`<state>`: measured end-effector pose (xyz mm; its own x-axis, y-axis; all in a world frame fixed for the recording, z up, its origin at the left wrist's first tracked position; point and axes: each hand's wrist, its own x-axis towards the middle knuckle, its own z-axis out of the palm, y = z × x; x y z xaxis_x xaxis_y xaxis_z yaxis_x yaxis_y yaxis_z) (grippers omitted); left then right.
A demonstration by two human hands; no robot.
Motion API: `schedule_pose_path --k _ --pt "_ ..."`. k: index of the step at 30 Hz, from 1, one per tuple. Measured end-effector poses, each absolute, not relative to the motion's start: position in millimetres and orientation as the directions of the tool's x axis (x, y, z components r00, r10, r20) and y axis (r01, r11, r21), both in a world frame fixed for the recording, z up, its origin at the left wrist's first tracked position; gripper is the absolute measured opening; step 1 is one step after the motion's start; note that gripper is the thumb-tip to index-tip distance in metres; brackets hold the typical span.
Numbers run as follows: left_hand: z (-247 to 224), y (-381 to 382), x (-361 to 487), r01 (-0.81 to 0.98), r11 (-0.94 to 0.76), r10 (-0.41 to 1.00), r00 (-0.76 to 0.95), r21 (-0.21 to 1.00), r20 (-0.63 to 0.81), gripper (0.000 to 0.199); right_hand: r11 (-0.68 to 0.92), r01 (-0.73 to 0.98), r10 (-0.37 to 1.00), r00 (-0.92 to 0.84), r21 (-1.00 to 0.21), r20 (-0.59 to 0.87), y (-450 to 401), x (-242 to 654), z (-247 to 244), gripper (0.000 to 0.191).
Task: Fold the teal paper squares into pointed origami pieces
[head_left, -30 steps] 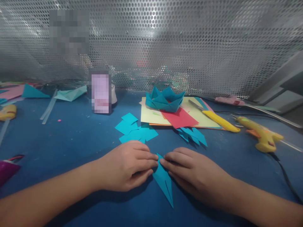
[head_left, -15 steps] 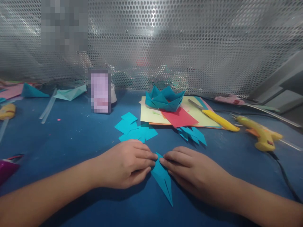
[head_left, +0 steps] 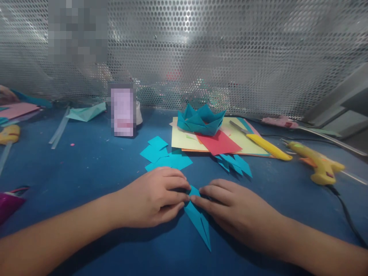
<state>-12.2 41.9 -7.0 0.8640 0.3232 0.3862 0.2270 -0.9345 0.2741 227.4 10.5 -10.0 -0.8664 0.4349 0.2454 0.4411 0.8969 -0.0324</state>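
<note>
I see mesh [head_left: 184, 69] at twelve o'clock, blue table [head_left: 100, 163]; left hand [head_left: 159, 199] and right hand [head_left: 232, 207], half-curled, pinning half-hidden folded paper [head_left: 197, 217].

— Can you see the whole folded bright blue paper [head_left: 197, 219]?
— No, the left hand [head_left: 156, 197] and the right hand [head_left: 240, 211] cover part of its far end.
— And the shiny purple object [head_left: 10, 207]?
— The left edge cuts it; I cannot tell what it is.
— Behind the grey perforated metal panel [head_left: 244, 50]?
— Only blurred shapes. A pixelated lilac rectangle [head_left: 122, 111] partly hides the white object [head_left: 138, 114].
</note>
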Motion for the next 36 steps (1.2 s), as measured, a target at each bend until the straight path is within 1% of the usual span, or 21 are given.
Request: schedule_pose_path --k 5,11,15,19,24,31,34,36 --pt "-7 43 -13 0.238 -0.922 0.342 0.870 0.305 0.355 0.022 0.894 0.445 0.443 -0.867 -0.046 0.228 11 227 -10 0.038" --pt "2 41 -15 0.278 -0.858 0.407 0.882 0.433 0.240 0.024 0.886 0.459 0.462 -0.859 -0.070 0.219 12 228 -11 0.036" --pt "4 41 -16 0.301 -0.827 0.438 0.875 0.475 0.207 0.021 0.879 0.468 0.476 -0.847 -0.091 0.238 11 227 -10 0.036" --pt "3 42 -19 0.271 -0.842 0.412 0.882 0.467 0.230 0.016 0.878 0.469 0.477 -0.845 -0.092 0.243 8 226 -7 0.034" --pt "7 45 -19 0.225 -0.866 0.361 0.899 0.446 0.246 0.015 0.878 0.470 0.477 -0.847 -0.088 0.234 8 226 -7 0.033" --pt "9 50 -24 0.196 -0.905 0.276 0.946 0.378 0.172 0.014 0.880 0.467 0.475 -0.849 -0.089 0.233 10 227 -7 0.035" --pt "9 52 -24 0.189 -0.906 0.268 0.949 0.379 0.167 0.015 0.881 0.466 0.472 -0.846 -0.084 0.249 9 227 -6 0.035" --pt "8 50 -22 0.203 -0.892 0.296 0.937 0.403 0.184 0.014 0.879 0.468 0.475 -0.839 -0.094 0.266 9 226 -6 0.035"
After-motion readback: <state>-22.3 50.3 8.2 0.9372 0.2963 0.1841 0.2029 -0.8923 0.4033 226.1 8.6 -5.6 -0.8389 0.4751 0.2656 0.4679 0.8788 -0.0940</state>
